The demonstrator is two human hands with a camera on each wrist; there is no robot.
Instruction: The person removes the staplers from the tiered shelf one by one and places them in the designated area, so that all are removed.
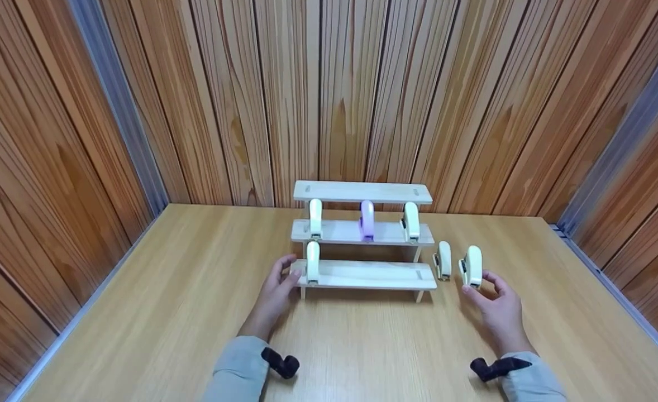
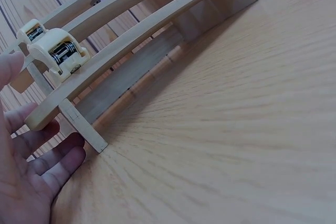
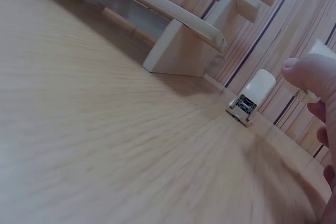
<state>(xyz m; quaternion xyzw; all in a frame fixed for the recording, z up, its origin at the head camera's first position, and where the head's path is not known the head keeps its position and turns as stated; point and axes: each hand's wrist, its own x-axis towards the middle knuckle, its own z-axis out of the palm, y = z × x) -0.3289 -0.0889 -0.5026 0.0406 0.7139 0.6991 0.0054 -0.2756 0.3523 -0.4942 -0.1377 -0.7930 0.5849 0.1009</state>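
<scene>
A three-tier wooden display stand (image 1: 362, 274) stands on the table. My left hand (image 1: 273, 293) grips the left end of its lowest shelf, fingers curled about the board's end and thumb above. Beside that thumb, a cream mini stapler (image 1: 313, 262) stands upright on the same shelf. My right hand (image 1: 501, 312) pinches another cream stapler (image 1: 472, 266) between thumb and fingers, off the table to the right of the stand. A third cream stapler (image 3: 253, 94) stands on the table between that hand and the stand.
On the middle shelf are a cream stapler (image 1: 315, 219) at left, a purple stapler (image 1: 367, 221) near the centre and another cream stapler (image 1: 411, 222) at right. The top shelf (image 1: 362, 191) is behind them. Wood-patterned walls (image 1: 340, 100) enclose the table (image 1: 362, 346).
</scene>
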